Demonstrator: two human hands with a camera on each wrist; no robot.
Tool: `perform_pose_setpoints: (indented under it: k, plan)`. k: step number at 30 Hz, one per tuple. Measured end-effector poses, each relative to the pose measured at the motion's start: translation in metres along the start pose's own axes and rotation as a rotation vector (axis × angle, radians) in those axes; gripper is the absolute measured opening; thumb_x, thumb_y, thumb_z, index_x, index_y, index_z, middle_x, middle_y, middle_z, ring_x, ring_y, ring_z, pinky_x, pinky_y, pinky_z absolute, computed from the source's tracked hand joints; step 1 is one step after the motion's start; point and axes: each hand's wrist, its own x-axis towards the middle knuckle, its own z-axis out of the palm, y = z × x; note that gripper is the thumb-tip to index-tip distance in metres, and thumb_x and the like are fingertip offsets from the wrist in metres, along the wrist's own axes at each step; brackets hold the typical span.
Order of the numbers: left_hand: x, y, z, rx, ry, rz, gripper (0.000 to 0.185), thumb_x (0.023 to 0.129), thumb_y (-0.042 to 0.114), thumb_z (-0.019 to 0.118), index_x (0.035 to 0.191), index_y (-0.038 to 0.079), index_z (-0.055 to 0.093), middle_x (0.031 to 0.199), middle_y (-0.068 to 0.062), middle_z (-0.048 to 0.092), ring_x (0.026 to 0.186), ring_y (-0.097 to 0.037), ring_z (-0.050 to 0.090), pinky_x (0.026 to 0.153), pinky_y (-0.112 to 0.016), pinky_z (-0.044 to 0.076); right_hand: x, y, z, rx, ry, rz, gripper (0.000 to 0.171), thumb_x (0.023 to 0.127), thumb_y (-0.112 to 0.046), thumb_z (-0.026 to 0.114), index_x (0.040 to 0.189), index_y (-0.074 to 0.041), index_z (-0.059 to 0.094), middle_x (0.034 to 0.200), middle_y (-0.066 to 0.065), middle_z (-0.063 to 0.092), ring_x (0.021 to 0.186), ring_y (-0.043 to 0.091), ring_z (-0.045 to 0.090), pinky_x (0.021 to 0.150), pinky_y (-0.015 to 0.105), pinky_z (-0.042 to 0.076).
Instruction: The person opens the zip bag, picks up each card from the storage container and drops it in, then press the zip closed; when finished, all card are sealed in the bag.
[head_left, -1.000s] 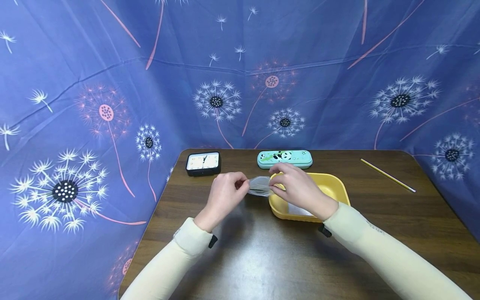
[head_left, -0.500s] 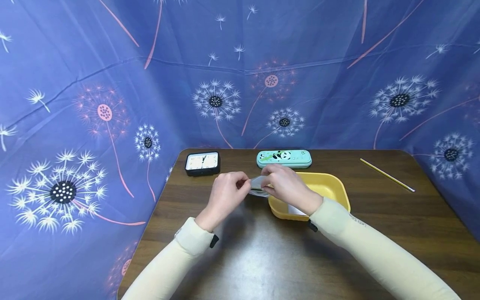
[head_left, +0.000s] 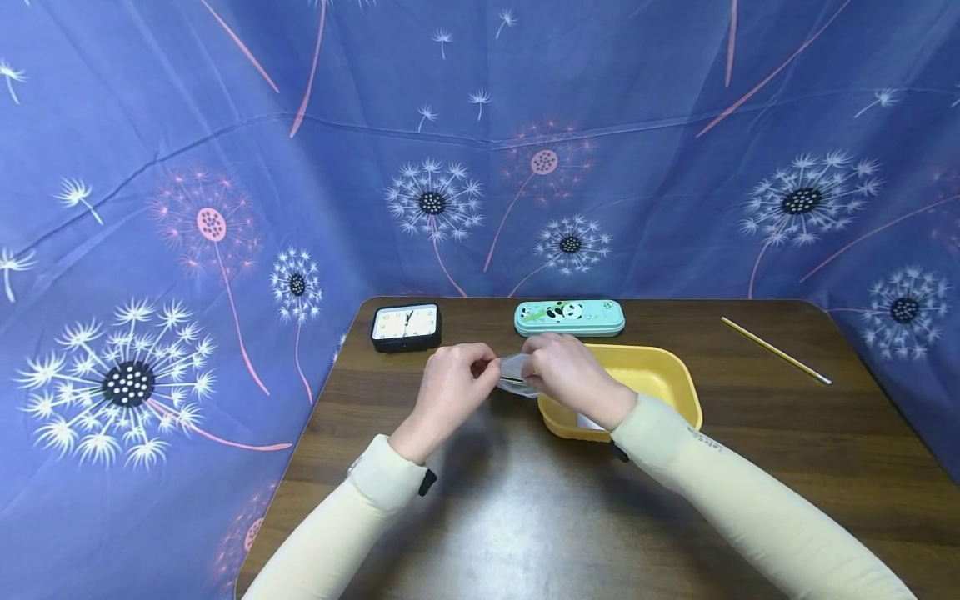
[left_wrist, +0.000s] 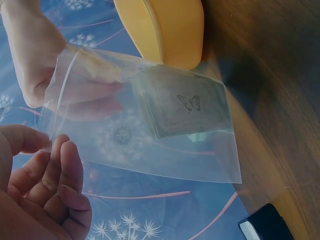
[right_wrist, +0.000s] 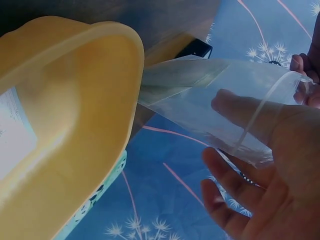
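Cloth of deep blue with white and pink dandelion prints (head_left: 225,167) hangs behind and beside the dark brown wooden desk (head_left: 525,517). On the desk, a shallow yellow plastic tray (head_left: 667,375) sits right of centre with a white slip of paper (right_wrist: 15,135) lying inside it. Behind the tray, along the far edge, lies a long mint-green pencil case with a panda picture (head_left: 569,317); to its left stands a small black rectangular clock with a white face (head_left: 406,326). A thin yellow pencil (head_left: 776,351) lies well apart at the far right.

Both hands meet above the desk, just left of the tray. The left hand (head_left: 447,390) pinches one edge of a clear zip-top plastic bag (left_wrist: 145,125), and the right hand (head_left: 564,372) grips the opposite edge at the opening, thumb against the film. Inside the bag rests a small greyish card printed with a butterfly (left_wrist: 186,106).
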Motion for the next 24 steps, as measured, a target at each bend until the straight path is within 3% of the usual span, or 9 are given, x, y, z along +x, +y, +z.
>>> perform_pose_setpoints:
  k: [11, 16, 24]
  plan:
    - [-0.001, -0.003, -0.002, 0.002, 0.006, 0.004, 0.013, 0.093, 0.011, 0.069, 0.085, 0.014, 0.079, 0.068, 0.011, 0.063, 0.056, -0.004, 0.052, 0.056, -0.027, 0.046, -0.007, -0.005, -0.016, 0.153, 0.040, 0.060, 0.006, 0.086, -0.011, 0.085, 0.090, -0.013, 0.081, 0.101, 0.002, 0.071, 0.091, 0.022, 0.068, 0.081, 0.040, 0.056]
    - [-0.002, -0.004, -0.003, 0.008, 0.003, -0.017, 0.012, 0.093, 0.011, 0.070, 0.086, 0.015, 0.079, 0.068, 0.011, 0.063, 0.056, -0.005, 0.053, 0.057, -0.028, 0.046, -0.016, -0.006, -0.026, 0.213, 0.119, 0.104, 0.006, 0.090, -0.014, 0.081, 0.095, -0.014, 0.078, 0.099, -0.003, 0.072, 0.092, 0.018, 0.070, 0.080, 0.040, 0.057]
    - [-0.002, -0.005, -0.003, 0.011, 0.017, -0.011, 0.014, 0.092, 0.010, 0.069, 0.084, 0.016, 0.078, 0.067, 0.011, 0.062, 0.057, -0.005, 0.053, 0.058, -0.029, 0.046, -0.027, 0.005, -0.037, 0.178, 0.218, 0.133, 0.007, 0.091, -0.013, 0.078, 0.095, -0.018, 0.076, 0.091, -0.006, 0.073, 0.088, 0.015, 0.070, 0.073, 0.041, 0.057]
